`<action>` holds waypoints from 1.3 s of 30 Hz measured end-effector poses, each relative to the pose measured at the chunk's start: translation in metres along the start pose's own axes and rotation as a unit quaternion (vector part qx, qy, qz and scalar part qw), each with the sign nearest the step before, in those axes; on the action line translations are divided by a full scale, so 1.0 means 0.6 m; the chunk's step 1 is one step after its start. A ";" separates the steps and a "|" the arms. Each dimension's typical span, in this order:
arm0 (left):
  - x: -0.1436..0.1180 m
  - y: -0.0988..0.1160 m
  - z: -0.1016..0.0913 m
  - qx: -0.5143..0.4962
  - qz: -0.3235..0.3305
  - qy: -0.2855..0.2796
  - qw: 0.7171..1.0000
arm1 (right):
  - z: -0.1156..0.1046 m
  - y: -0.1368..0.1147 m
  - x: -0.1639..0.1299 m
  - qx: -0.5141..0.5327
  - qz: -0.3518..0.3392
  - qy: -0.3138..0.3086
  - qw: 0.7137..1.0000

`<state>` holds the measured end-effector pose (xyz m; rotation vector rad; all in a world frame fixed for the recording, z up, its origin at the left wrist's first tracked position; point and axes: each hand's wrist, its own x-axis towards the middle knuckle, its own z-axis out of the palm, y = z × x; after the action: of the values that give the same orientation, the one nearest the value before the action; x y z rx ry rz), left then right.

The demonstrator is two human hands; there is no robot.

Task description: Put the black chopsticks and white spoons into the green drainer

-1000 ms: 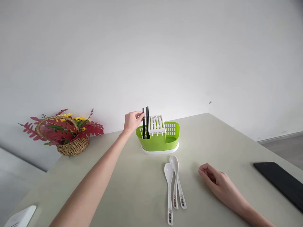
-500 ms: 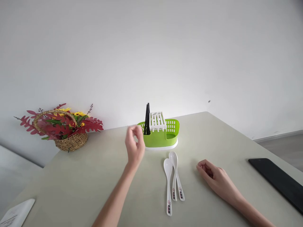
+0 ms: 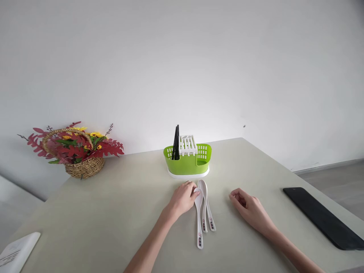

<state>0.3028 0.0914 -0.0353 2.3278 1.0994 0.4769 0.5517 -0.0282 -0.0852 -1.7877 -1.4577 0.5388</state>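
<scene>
Left hand (image 3: 183, 198) fingertips touching glossy white spoons (image 3: 202, 208), gripping nothing, right hand (image 3: 248, 209) loosely curled, empty

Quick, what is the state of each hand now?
Left hand: fingers touch the bowl of a white spoon on the table; no closed grip visible.
Right hand: loosely curled, resting on the table, holding nothing.

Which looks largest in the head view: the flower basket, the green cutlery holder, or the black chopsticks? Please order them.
1. flower basket, with its flowers
2. green cutlery holder
3. black chopsticks
All stand at a similar distance, so this ranking seems fair.
</scene>
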 end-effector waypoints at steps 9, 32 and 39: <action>-0.047 0.045 -0.132 -0.093 0.013 0.003 0.996 | 0.000 0.002 -0.005 0.001 0.005 -0.014 1.000; 0.032 -0.004 -0.205 0.167 0.244 0.447 0.844 | 0.008 0.013 -0.002 0.006 0.011 -0.006 1.000; 0.041 -0.038 -0.163 0.207 0.234 0.401 0.861 | 0.007 0.011 -0.002 0.011 0.019 -0.010 1.000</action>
<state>0.2542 0.1526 0.0320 2.8654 1.0106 1.6550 0.5528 -0.0283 -0.0933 -1.8014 -1.4289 0.5910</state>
